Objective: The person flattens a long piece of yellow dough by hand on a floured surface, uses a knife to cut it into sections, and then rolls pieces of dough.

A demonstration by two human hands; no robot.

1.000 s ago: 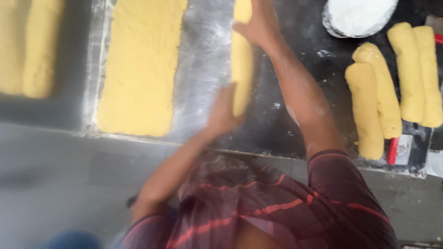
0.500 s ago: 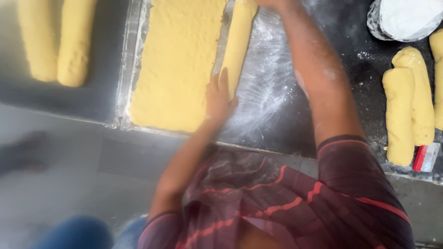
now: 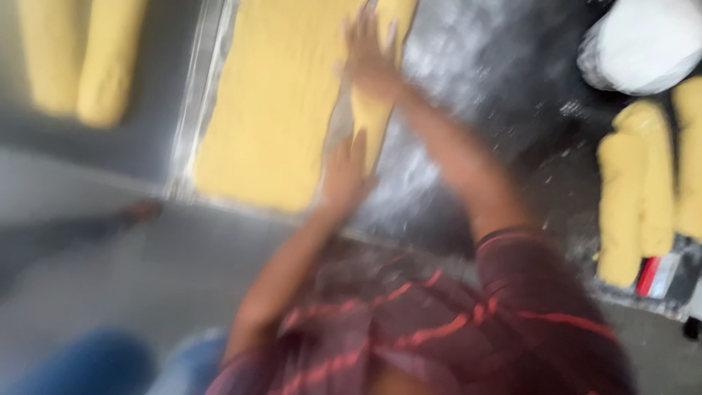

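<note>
The picture is motion-blurred. A long yellow dough log (image 3: pixel 371 121) lies along the right edge of a flat yellow dough slab (image 3: pixel 270 110) on a dark floured worktop (image 3: pixel 468 88). My right hand (image 3: pixel 369 55) rests flat on the log's far end, fingers spread. My left hand (image 3: pixel 344 172) lies against the log's near end with its fingers stretched along it. Neither hand is wrapped around the log. My striped dark red shirt (image 3: pixel 453 329) fills the bottom of the view.
Two dough logs (image 3: pixel 80 58) lie at the top left beyond a metal edge (image 3: pixel 196 102). A white bowl of flour (image 3: pixel 643 44) sits top right, more dough logs (image 3: pixel 640 197) below it, and a red and white object (image 3: pixel 654 274) by them.
The dough log has travelled left across the floured surface to the slab's edge. My hands have gone from holding its ends to lying flat on it. The view has swung and blurred.
</note>
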